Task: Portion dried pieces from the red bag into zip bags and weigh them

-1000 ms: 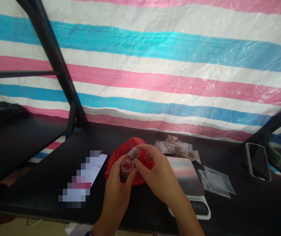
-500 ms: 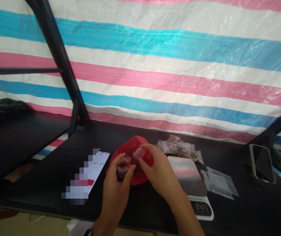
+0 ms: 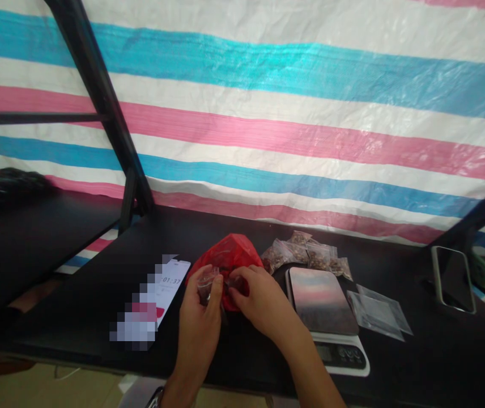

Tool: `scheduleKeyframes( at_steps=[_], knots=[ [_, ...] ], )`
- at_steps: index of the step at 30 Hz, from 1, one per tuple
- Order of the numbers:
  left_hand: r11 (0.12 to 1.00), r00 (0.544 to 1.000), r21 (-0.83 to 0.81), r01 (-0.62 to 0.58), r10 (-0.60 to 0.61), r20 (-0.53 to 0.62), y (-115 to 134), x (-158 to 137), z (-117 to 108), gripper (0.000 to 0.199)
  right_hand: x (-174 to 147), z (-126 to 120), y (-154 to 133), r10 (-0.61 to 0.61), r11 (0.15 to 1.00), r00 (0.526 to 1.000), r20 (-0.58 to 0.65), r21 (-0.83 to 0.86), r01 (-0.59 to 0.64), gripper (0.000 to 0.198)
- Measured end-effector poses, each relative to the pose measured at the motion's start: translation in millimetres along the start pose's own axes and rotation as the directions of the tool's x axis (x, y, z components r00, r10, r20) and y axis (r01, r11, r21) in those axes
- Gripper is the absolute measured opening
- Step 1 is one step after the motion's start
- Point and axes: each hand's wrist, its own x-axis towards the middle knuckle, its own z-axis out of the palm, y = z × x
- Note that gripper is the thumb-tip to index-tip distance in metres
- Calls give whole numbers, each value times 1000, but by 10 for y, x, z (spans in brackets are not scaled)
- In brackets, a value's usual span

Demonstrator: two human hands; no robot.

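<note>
You hold a small clear plastic pouch [image 3: 207,281] pinched between the thumb and fingers of your left hand [image 3: 202,309], just in front of the red plastic bag [image 3: 226,262] that lies bunched on the black table [image 3: 395,362]. The pouch sits upright in your grip, its mouth turned toward the red bag. Your right hand [image 3: 256,297] is curled narrow, its fingertips closed inside the opening of the red bag right beside the pouch; what they pinch there is too small to tell. The 2 hands are almost touching at the thumbs.

To the right of the red bag, near the back of the table, lies a loose heap of small filled pouches [image 3: 308,256] with brownish contents. Just in front of that heap sits a kitchen scale [image 3: 325,300] with a shiny flat platform and a white front edge carrying buttons; your right forearm crosses its near left corner. Right of the scale lie 2 or 3 empty clear pouches [image 3: 378,317], flat and overlapping.

To the left of your left hand a phone [image 3: 161,294] lies face up, showing 01:37, part of its screen blurred out. Far right, a second phone [image 3: 454,279] in a pale case leans upright against a dark frame bar. Behind the table hangs a striped tarpaulin [image 3: 293,113] in blue, pink and white.
</note>
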Motion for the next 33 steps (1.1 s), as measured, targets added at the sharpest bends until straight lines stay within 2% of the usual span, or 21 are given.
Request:
scheduleKeyframes(
  at_steps=[5, 9, 12, 15, 19, 23, 27, 33],
  knots=[
    [997, 996, -75, -24, 18, -87, 1, 9, 6, 64, -36, -38, -43, 7, 1000, 1000, 14, -4, -7, 18],
    [993, 993, -116, -20, 6, -121, 7, 24, 1, 58, -26, -69, -59, 87, 980, 995, -43, -175, -93, 22],
    [998, 993, -64, -20, 13, -115, 38, 11, -5, 62, -2, -76, -14, 86, 955, 990, -108, -274, -113, 29],
    [998, 999, 65, -21, 24, -45, 67, -19, 1, 61, 10, -64, 39, 59, 953, 986, -158, -284, -103, 33],
    [994, 1000, 111, 1, -5, 31, 69, -45, 18, 63, 1, -44, 42, 73, 974, 987, -140, -202, -101, 26],
    [995, 1000, 104, -6, 3, 30, 69, -37, 26, 64, -27, -43, -9, 76, 989, 995, -65, -118, -84, 21],
    [1000, 1000, 15, 11, -11, 10, 87, -20, 27, 62, -49, -40, -38, 67, 998, 997, -35, -10, -67, 19],
    [998, 997, -9, -60, 60, -49, 99, 21, -1, 53, -34, -76, 43, 137, 973, 985, -102, 199, -115, 13]
  ],
)
